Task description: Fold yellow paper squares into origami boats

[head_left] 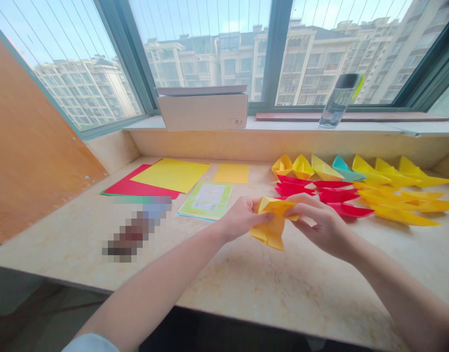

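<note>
My left hand and my right hand both pinch a folded yellow paper piece above the stone counter, holding it from either side. Its lower part hangs down in a point, and my fingers hide some of its upper edge. Just beyond my right hand lie red paper boats, with yellow paper boats and one teal paper boat behind them. To the left are a yellow sheet over a red sheet, a smaller orange-yellow sheet, and a green printed paper packet.
The stone counter ends in a front edge below my arms. A pixelated object lies on it at left, beside a wooden panel. A white cardboard box and a water bottle stand on the windowsill.
</note>
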`<move>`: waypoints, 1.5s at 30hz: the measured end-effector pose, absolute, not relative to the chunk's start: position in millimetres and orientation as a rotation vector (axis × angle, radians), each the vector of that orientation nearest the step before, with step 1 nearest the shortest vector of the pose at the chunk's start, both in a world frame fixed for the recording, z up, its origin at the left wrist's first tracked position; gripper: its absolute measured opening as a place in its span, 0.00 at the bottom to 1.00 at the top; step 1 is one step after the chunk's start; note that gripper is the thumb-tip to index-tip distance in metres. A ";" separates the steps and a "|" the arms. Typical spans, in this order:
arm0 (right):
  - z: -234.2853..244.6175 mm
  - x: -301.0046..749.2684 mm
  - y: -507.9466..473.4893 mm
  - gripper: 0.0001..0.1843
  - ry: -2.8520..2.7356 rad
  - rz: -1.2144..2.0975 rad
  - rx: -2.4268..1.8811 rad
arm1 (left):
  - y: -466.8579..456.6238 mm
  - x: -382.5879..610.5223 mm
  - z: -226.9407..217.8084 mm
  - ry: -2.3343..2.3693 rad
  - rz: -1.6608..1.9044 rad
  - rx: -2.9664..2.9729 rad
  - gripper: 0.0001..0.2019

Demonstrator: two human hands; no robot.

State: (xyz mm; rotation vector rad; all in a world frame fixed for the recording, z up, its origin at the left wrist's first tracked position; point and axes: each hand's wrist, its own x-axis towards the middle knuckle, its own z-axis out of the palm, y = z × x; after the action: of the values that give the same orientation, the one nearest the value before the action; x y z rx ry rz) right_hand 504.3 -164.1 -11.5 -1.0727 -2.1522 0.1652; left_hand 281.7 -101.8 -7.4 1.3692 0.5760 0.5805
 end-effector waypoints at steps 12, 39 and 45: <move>-7.2 499.6 -167.0 0.09 -2.121 -0.011 -0.950 | -104.9 283.6 -6.5 0.453 0.599 1.312 0.20; -13.6 490.0 -166.4 0.05 -2.048 0.167 -1.073 | -101.7 284.5 -9.4 0.515 0.611 1.210 0.19; -24.3 482.8 -161.4 0.02 -1.901 0.100 -1.117 | -102.8 285.5 -11.0 0.550 0.600 1.209 0.18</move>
State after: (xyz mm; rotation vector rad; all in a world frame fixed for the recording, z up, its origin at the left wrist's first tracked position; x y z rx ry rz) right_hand 482.8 -161.4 -24.3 -1.1166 -1.9014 0.1004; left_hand 285.5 -102.8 -11.0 1.2086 0.5505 0.5998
